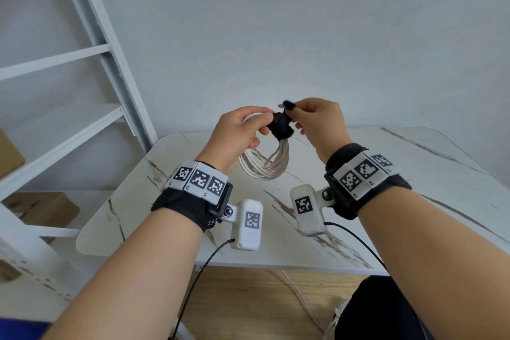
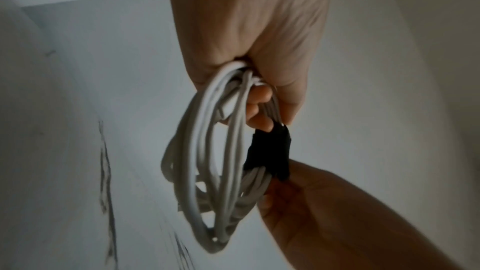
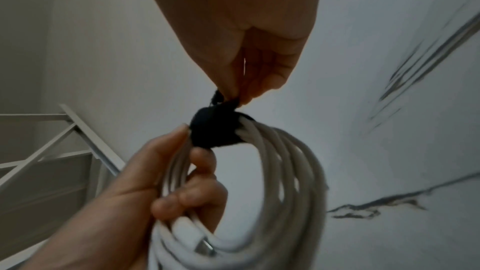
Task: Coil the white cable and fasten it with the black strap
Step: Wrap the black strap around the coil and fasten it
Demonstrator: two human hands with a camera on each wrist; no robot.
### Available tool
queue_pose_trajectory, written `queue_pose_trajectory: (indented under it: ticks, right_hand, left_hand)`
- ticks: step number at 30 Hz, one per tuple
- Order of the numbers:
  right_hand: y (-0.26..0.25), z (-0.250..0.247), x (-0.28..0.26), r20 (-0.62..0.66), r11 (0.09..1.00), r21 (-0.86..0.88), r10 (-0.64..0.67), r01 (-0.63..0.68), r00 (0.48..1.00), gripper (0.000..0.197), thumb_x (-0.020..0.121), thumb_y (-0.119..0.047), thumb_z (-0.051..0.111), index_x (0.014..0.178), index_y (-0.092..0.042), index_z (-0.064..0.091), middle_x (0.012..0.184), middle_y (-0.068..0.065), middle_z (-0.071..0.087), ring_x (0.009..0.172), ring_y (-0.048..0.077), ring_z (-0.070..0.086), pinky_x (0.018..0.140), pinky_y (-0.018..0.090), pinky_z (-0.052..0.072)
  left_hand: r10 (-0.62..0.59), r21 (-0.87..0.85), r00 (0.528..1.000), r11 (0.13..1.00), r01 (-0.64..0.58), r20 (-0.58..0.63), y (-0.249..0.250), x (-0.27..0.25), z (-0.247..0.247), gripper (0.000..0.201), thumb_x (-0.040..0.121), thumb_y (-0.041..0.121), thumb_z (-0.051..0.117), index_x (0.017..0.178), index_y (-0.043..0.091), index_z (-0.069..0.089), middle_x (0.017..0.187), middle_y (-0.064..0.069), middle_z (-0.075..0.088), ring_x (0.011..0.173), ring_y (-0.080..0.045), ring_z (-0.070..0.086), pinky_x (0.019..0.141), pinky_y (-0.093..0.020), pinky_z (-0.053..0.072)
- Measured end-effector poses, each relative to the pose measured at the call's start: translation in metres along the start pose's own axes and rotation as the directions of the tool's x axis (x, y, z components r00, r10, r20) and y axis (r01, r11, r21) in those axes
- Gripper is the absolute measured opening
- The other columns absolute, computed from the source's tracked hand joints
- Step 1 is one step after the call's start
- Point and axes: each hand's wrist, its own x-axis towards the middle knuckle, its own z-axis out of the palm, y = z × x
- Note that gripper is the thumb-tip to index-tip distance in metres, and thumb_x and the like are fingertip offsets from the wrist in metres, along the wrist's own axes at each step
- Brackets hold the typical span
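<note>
Your left hand (image 1: 236, 134) holds the coiled white cable (image 1: 266, 164) in the air above the marble counter (image 1: 414, 201), its grip curled round the bundle of loops. The black strap (image 1: 280, 127) is wrapped round the top of the coil, just beside your left fingertips. Your right hand (image 1: 320, 123) pinches the strap's free end between thumb and fingers, a narrow grip.
</note>
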Motion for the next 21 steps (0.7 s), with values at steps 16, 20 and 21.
queue_pose_trajectory:
  ticks: [16,20,21]
  right_hand:
    - [-0.003,-0.003,-0.006,0.221,0.921,0.241,0.255,-0.306,0.941,0.008,0.093,-0.006,0.055,0.09,-0.001,0.061,0.076,0.013,0.061,0.07,0.027,0.065,0.069,0.031,0.058]
    - [-0.003,-0.003,-0.003,0.208,0.913,0.225,0.297,-0.341,0.932,0.019,0.097,-0.019,0.057,0.106,-0.002,0.058,0.079,0.011,0.061,0.069,0.025,0.064,0.078,0.038,0.057]
    - [-0.004,-0.003,-0.003,0.201,0.909,0.219,0.314,-0.355,0.928,0.023,0.096,-0.02,0.058,0.11,-0.002,0.056,0.084,0.012,0.063,0.07,0.026,0.065,0.078,0.038,0.058]
  left_hand:
    - [-0.055,-0.167,0.997,0.984,0.062,0.051,-0.014,0.005,-0.002,0.016,0.092,0.018,0.063,0.102,0.008,0.071,0.069,-0.001,0.054,0.045,-0.008,0.036,0.052,-0.021,0.041]
    - [-0.068,-0.161,0.997,0.984,0.074,0.046,-0.015,0.006,-0.004,0.018,0.092,0.021,0.063,0.103,0.009,0.071,0.07,-0.001,0.054,0.045,-0.009,0.036,0.052,-0.022,0.042]
    - [-0.072,-0.171,0.996,0.982,0.079,0.047,-0.016,0.007,-0.004,0.019,0.093,0.021,0.063,0.104,0.008,0.071,0.07,-0.001,0.054,0.045,-0.009,0.036,0.052,-0.022,0.042]
